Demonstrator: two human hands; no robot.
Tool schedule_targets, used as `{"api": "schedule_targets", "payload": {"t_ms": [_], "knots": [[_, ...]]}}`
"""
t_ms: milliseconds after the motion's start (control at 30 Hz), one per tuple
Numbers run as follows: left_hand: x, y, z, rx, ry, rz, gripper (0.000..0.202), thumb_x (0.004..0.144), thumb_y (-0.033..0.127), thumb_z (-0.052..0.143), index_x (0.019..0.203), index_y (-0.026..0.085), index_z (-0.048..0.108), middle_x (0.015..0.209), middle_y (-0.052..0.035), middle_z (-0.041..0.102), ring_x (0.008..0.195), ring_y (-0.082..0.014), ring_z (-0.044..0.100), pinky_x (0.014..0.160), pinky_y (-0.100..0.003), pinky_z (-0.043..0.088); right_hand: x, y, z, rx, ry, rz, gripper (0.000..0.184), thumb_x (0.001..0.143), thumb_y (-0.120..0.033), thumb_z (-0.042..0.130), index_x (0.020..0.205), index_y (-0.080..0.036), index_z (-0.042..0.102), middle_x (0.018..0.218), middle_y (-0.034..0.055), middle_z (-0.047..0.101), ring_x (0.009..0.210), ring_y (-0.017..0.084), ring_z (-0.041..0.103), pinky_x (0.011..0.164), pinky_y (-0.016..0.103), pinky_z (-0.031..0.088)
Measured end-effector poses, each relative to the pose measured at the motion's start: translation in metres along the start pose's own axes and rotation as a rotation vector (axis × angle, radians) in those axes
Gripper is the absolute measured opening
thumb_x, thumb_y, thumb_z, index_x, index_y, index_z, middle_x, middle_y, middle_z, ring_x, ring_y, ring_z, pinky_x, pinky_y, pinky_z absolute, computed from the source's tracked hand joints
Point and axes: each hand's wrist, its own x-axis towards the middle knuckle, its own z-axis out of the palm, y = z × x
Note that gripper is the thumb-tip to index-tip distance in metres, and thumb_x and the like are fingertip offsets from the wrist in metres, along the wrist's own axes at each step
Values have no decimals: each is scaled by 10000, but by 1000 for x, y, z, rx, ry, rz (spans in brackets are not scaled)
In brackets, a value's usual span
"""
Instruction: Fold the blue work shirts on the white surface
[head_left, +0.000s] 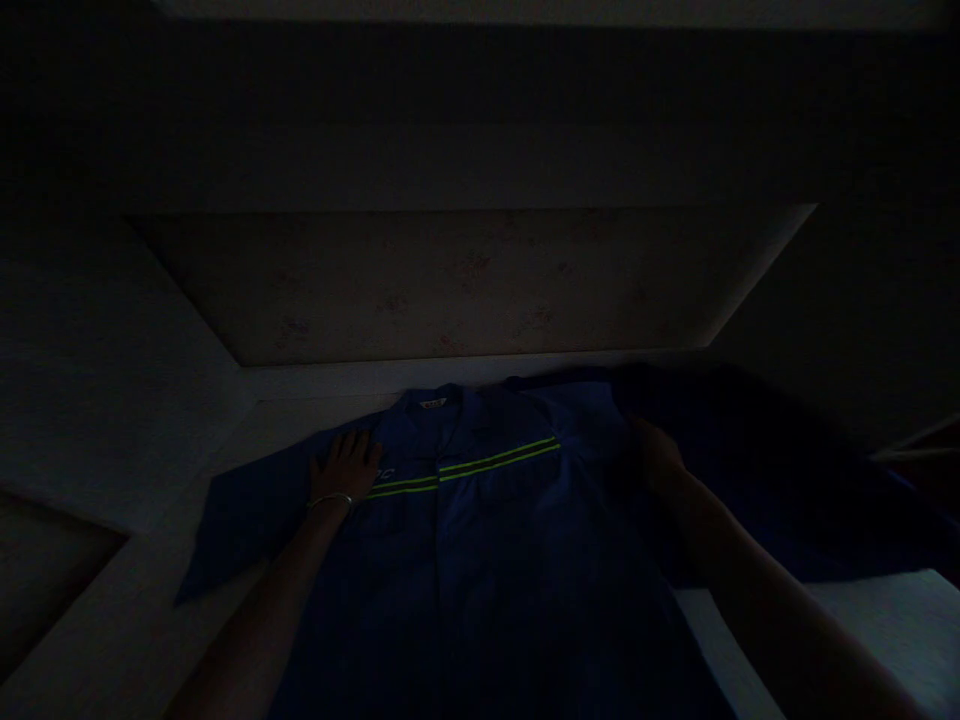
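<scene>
A blue work jacket (pixel 487 540) lies spread out, front up, collar at the far end. Yellow-green double stripes cross its chest, and pale lettering shows beside my left hand (pixel 346 468). That hand rests flat on the jacket's chest at the left, fingers spread, a bracelet at the wrist. My right hand (pixel 658 455) is at the jacket's right shoulder and sleeve area, against darker blue cloth (pixel 765 480). Shadow and blur hide its fingertips, so whether it pinches the cloth is unclear. The left sleeve (pixel 251 515) stretches outward to the left.
The scene is very dark. Beyond the collar runs a pale ledge (pixel 337 378), with a recessed, flower-patterned panel (pixel 465 285) behind it. A pale surface (pixel 885 610) shows under the dark cloth at the lower right. Another recessed panel (pixel 45 570) is at the left edge.
</scene>
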Motion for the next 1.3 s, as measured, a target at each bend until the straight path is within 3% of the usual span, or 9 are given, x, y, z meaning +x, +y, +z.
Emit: {"api": "schedule_targets", "payload": {"t_ms": [133,267,400,533,667,800,1067,1200,1300], "knots": [[0,-1,1,-8,27,-7,665,895,578,141,1465,297,334,1592,-35,232,1457,-300,191,1112,-684,128,30,-16,-11,-125,-66,-50,251,645,-261,704,885,-196,738,994,62,728,974,230,652,874,318,505],[2,-2,4,-7,69,-10,647,896,573,155,1450,309,360,1583,-29,261,1450,-294,214,1114,-681,123,38,-21,-12,-287,33,23,329,756,-380,625,975,-157,728,994,126,719,908,263,676,784,365,528],[3,-3,5,-12,68,-15,654,896,579,150,1446,299,367,1584,-29,261,1448,-293,214,1109,-691,128,29,-31,-13,-439,214,18,448,846,-364,497,1201,-126,632,1196,211,633,1086,340,604,893,490,473],[3,-2,5,-17,59,-21,652,896,585,147,1454,312,347,1588,-18,246,1453,-298,200,1100,-707,120,9,-57,18,-585,216,-462,506,932,-395,368,1328,-124,527,1338,173,558,1217,298,515,1020,470,399],[0,-1,3,-17,64,-14,643,903,561,167,1460,292,342,1591,-27,235,1457,-300,186,1109,-695,117,-7,-68,74,-770,-149,-718,495,979,-395,264,1427,-262,426,1519,38,379,1396,262,303,1143,568,167],[-1,0,0,-30,41,-10,641,906,552,173,1462,281,343,1589,-31,237,1458,-308,183,1108,-698,119,4,-53,98,-917,-358,-622,515,989,-355,198,1489,-262,284,1561,29,286,1439,248,206,1097,690,6],[1,-2,3,-10,62,-8,652,902,572,152,1454,289,356,1583,-28,262,1445,-303,223,1112,-689,121,27,-34,89,-944,-124,-353,531,990,-341,149,1467,-195,330,1569,109,244,1438,246,209,1047,728,-88],[-2,-2,2,-20,67,-8,642,904,562,157,1454,293,353,1583,-27,263,1448,-298,217,1112,-691,119,23,-53,93,-946,-59,-273,523,979,-295,173,1440,-164,382,1549,136,291,1428,272,229,1037,740,-85],[-2,-2,2,-52,62,-5,638,906,560,167,1455,291,351,1585,-40,257,1453,-313,199,1106,-706,111,3,-75,87,-915,-15,-375,522,976,-298,194,1449,-159,366,1551,123,289,1428,283,226,1046,738,-71]]}}
